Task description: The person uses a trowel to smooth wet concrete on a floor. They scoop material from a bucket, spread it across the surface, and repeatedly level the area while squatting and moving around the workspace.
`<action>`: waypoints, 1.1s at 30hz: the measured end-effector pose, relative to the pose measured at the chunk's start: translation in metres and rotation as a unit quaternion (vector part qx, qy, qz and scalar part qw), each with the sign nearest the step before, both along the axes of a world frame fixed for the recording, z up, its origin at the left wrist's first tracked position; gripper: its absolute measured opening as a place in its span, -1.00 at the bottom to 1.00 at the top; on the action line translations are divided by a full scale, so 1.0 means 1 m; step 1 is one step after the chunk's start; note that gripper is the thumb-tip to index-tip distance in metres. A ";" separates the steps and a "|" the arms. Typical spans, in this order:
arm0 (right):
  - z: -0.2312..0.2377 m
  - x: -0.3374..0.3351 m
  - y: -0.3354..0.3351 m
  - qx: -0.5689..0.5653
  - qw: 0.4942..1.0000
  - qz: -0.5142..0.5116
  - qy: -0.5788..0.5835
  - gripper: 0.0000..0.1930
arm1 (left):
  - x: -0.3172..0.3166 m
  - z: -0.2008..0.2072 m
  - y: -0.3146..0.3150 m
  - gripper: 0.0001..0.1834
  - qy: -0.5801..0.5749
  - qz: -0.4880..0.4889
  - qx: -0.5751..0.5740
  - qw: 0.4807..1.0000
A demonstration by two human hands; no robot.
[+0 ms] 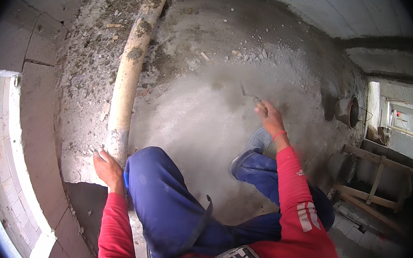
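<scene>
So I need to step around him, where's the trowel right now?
In the head view, the trowel is in his right hand, right of centre on the grey floor, beyond his shoe.

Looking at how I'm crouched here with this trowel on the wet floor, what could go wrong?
1. The right hand works the trowel at full reach, so an overbalance could plant the shoe or a knee in the smoothed grey screed.
2. The left hand props beside the pale pipe; loose rubble there might slip underhand.
3. Stone chips at the far edge may get dragged into the finish.
</scene>
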State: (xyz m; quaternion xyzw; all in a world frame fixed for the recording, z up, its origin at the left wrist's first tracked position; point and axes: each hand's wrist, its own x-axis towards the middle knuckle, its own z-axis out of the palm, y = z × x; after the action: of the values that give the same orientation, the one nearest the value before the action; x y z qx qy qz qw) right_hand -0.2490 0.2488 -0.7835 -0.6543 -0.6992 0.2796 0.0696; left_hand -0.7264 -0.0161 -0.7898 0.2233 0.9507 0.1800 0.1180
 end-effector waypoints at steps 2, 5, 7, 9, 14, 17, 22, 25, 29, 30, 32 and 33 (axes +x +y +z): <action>0.000 -0.090 -0.034 -0.128 0.985 0.072 0.094 -0.60 | -0.007 0.002 -0.006 -0.47 0.000 0.009 -0.002 1.000; -0.021 -0.180 -0.090 -0.164 0.949 0.220 0.154 -0.63 | 0.002 -0.002 0.007 -0.49 0.002 0.001 0.006 1.000; -0.028 -0.221 -0.106 -0.186 0.940 0.259 0.123 -0.62 | 0.003 -0.007 0.006 -0.49 0.014 -0.005 -0.007 1.000; -0.042 -0.251 -0.099 -0.201 0.940 0.252 0.111 -0.60 | 0.008 -0.001 0.012 -0.46 0.003 0.007 -0.003 1.000; -0.048 -0.262 -0.074 -0.172 0.957 0.200 0.122 -0.59 | 0.002 0.000 0.002 -0.48 0.001 0.027 -0.002 1.000; -0.044 -0.261 -0.086 -0.143 0.957 0.217 0.127 -0.60 | 0.003 0.003 0.004 -0.55 -0.014 0.031 -0.005 0.999; -0.040 -0.250 -0.080 -0.139 0.951 0.250 0.118 -0.60 | 0.002 0.004 -0.002 -0.60 -0.002 0.039 -0.007 0.999; -0.053 -0.190 -0.037 -0.098 0.977 0.113 0.149 -0.61 | 0.007 0.002 0.013 -0.59 -0.018 0.039 0.016 0.999; -0.025 -0.188 -0.035 -0.094 0.989 0.048 0.102 -0.62 | 0.002 0.008 0.004 -0.57 -0.019 0.046 -0.007 0.999; -0.020 -0.195 -0.040 -0.099 0.985 0.072 0.118 -0.62 | 0.000 0.005 0.006 -0.56 -0.014 0.044 -0.007 0.999; -0.018 -0.224 -0.065 -0.105 0.976 0.118 0.150 -0.62 | -0.002 0.002 0.002 -0.55 -0.012 0.039 -0.007 0.999; -0.023 -0.236 -0.070 -0.097 0.975 0.149 0.132 -0.61 | -0.003 0.000 0.000 -0.55 -0.011 0.034 -0.006 0.999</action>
State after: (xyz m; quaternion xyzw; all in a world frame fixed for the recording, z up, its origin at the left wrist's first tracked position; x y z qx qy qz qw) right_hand -0.4852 0.1790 -0.8063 -0.5038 -0.7430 0.4372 0.0546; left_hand -0.7293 -0.0161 -0.7897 0.1881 0.9575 0.1807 0.1233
